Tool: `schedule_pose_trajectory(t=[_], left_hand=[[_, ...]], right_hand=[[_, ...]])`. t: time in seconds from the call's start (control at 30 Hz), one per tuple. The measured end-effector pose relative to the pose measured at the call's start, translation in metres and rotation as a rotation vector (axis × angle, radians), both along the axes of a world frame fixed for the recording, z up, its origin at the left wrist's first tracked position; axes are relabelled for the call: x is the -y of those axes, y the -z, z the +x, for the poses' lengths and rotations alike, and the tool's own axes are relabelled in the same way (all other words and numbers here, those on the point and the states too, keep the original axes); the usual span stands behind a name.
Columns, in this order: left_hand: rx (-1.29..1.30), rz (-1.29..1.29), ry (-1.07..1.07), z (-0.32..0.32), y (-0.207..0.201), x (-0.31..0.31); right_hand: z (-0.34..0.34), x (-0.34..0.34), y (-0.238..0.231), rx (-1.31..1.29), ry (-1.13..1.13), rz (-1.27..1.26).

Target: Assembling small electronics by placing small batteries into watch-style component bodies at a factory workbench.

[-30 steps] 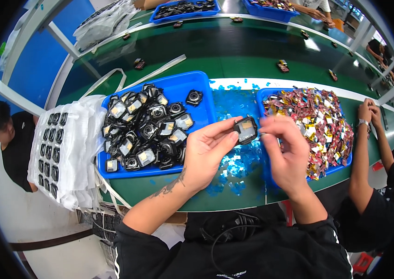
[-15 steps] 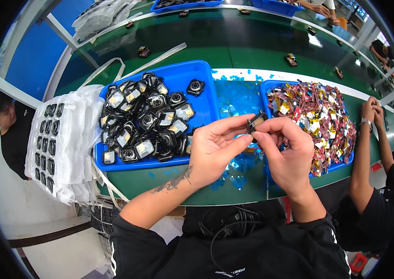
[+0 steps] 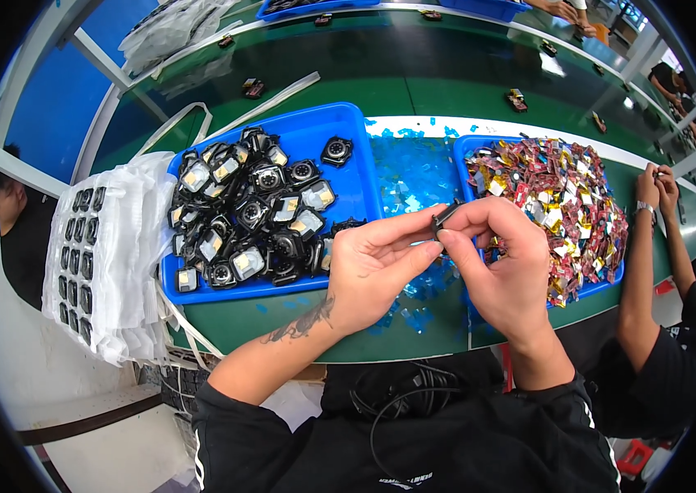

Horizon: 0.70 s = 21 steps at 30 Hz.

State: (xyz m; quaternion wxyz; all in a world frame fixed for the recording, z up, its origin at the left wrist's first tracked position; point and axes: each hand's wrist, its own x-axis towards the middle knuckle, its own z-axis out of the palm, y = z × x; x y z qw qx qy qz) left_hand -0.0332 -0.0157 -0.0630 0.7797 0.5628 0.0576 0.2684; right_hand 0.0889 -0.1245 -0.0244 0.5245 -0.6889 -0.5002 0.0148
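Between my two hands, above the gap between two blue bins, is a small black smartwatch case [image 3: 445, 216], tilted nearly edge-on. My left hand [image 3: 371, 275] pinches its left side with thumb and fingers. On the other side, the thumb and bent forefinger of my right hand [image 3: 506, 259] close on it; fingertips cover part of the case. To the left, a blue bin [image 3: 358, 185] holds a heap of similar black watch cases [image 3: 268, 215]. The right-hand blue bin [image 3: 465, 149] is heaped with small red, yellow and white electronic parts [image 3: 566, 218].
Blue film scraps [image 3: 414, 177] litter the green bench [image 3: 348, 338] between the bins. Stacked white trays [image 3: 110, 255] with black pieces stand at the left. Across a white ledge, a green conveyor belt [image 3: 438, 94] carries scattered small parts. A co-worker's hands [image 3: 657, 193] are at the right.
The watch case has turned from showing its face to nearly edge-on. Both hands keep hold of it in about the same place. The whole view has shifted slightly.
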Motion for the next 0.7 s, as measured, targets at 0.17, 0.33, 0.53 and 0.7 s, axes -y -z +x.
schedule_pose_trajectory(t=[0.17, 0.33, 0.53, 0.7], left_hand=[[-0.029, -0.027, 0.022, -0.004, 0.002, 0.000], [0.051, -0.088, 0.011, 0.004, -0.002, 0.000], [0.018, -0.069, -0.103, 0.005, -0.007, 0.000], [0.033, 0.767, -0.211, 0.000, -0.016, -0.007]], right_hand=[[0.000, 0.009, -0.009, 0.046, 0.102, -0.046], [0.014, 0.003, 0.009, -0.119, -0.024, 0.122], [0.002, 0.027, 0.007, -0.558, -0.221, 0.023], [0.005, 0.028, 0.006, -0.674, -0.274, 0.081]])
